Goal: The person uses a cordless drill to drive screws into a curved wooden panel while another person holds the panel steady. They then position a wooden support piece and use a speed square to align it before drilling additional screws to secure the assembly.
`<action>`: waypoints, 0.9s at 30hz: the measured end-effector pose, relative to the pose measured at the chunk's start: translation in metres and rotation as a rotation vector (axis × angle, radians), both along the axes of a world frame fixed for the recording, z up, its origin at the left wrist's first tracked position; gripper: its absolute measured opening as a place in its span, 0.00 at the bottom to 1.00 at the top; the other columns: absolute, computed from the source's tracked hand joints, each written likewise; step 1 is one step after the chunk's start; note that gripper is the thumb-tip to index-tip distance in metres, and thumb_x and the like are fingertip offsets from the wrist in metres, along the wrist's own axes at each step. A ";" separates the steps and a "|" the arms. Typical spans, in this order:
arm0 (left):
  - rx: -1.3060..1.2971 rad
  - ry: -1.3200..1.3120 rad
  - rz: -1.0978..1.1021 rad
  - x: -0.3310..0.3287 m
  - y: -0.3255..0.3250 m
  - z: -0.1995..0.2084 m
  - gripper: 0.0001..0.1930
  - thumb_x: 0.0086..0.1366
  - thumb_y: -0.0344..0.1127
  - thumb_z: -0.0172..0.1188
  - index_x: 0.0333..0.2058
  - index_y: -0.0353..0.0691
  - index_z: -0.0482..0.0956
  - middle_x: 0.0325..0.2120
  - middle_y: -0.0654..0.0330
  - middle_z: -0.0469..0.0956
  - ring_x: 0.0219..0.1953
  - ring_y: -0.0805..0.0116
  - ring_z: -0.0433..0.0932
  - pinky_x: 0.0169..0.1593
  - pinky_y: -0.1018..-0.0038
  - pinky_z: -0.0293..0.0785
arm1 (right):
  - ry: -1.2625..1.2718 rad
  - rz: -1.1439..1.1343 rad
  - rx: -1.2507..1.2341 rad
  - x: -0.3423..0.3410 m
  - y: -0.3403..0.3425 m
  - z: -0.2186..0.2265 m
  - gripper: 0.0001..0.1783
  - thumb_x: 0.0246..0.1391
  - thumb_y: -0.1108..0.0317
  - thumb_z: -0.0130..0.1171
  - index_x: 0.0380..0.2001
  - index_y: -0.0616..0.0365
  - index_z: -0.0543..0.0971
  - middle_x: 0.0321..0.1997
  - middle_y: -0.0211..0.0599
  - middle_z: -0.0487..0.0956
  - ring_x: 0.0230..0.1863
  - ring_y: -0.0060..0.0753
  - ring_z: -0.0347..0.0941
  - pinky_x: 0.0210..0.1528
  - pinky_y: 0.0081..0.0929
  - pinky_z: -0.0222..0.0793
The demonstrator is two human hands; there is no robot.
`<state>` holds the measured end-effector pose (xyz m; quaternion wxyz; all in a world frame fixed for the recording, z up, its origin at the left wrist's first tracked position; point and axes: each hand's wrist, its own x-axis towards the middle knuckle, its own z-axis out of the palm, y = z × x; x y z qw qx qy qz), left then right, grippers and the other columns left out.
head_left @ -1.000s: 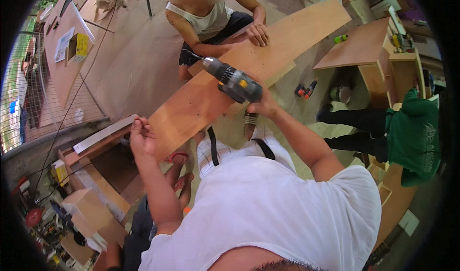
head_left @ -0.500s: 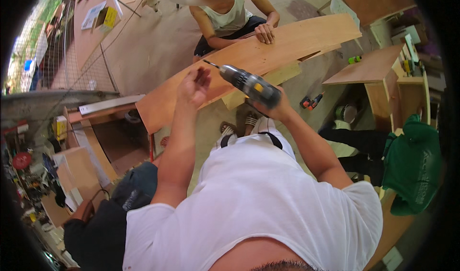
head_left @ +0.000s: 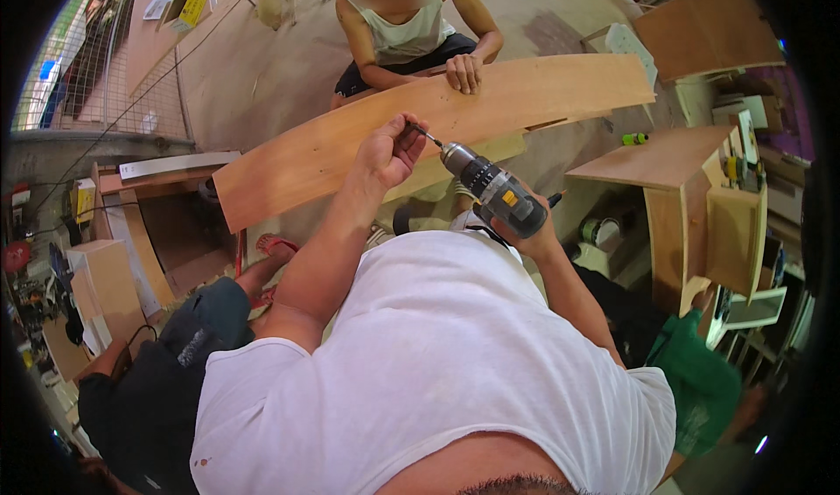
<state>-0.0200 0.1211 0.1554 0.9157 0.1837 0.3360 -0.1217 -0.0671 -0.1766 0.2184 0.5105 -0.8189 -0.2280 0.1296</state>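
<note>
My right hand (head_left: 530, 229) is wrapped round the grip of a black and grey cordless drill (head_left: 499, 189) with a yellow patch. Its long thin bit (head_left: 427, 135) points up and left. At the tip of that bit, the fingers of my left hand (head_left: 392, 152) are pinched together; whatever small thing they hold is too tiny to make out. Beneath both hands lies a long, curved wooden panel (head_left: 306, 158). Across from me a crouching person rests one hand (head_left: 464, 73) on the panel's far edge.
Wooden cabinet parts (head_left: 674, 158) stand at the right, with a green tool (head_left: 635, 138) behind them. A person in green (head_left: 696, 381) is close at my right, another in dark clothes (head_left: 166, 381) at my left. An open wooden box (head_left: 179, 241) stands at the left.
My left hand has gone from loosely open beside the bit to pinching at its tip. The drill has shifted right and nearer to me. The panel sits slightly lower in view.
</note>
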 end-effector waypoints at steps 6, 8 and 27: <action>0.129 -0.029 0.040 0.029 -0.049 -0.006 0.11 0.80 0.38 0.50 0.40 0.42 0.79 0.34 0.60 0.84 0.36 0.68 0.85 0.41 0.73 0.86 | 0.099 0.104 -0.040 0.064 -0.048 -0.009 0.46 0.42 0.72 0.73 0.68 0.58 0.70 0.53 0.45 0.85 0.50 0.45 0.84 0.56 0.33 0.77; 0.195 -0.007 0.069 0.035 -0.068 -0.011 0.11 0.80 0.38 0.49 0.40 0.42 0.78 0.33 0.60 0.83 0.35 0.69 0.84 0.41 0.73 0.86 | 0.108 0.141 -0.064 0.083 -0.060 -0.007 0.47 0.42 0.71 0.74 0.69 0.58 0.69 0.53 0.46 0.85 0.51 0.49 0.84 0.56 0.34 0.77; -0.323 0.263 0.234 0.106 -0.124 -0.099 0.19 0.81 0.48 0.46 0.35 0.49 0.81 0.26 0.70 0.80 0.25 0.72 0.74 0.43 0.66 0.77 | 0.229 0.223 -0.527 0.193 0.007 0.045 0.46 0.43 0.77 0.66 0.70 0.50 0.69 0.56 0.40 0.82 0.59 0.37 0.79 0.62 0.31 0.70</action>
